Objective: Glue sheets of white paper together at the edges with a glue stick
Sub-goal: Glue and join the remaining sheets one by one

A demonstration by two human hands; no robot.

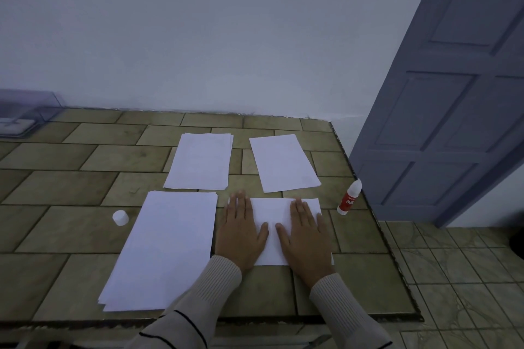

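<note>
A small white sheet [273, 212] lies on the tiled table in front of me. My left hand [241, 231] rests flat on its left edge, fingers spread. My right hand [304, 232] presses flat on its right half. A red and white glue bottle [349, 198] stands uncapped near the table's right edge, to the right of my right hand. Its white cap [120, 217] lies at the left. A large stack of white paper [164, 249] sits to the left of my left hand. Two smaller paper piles lie farther back, one [200, 161] at the centre and one [283, 163] to its right.
The tiled table [71, 187] ends at a right edge close to the glue bottle and at a front edge near my sleeves. A clear plastic box [25, 113] stands at the back left by the wall. A blue door [453, 93] is on the right.
</note>
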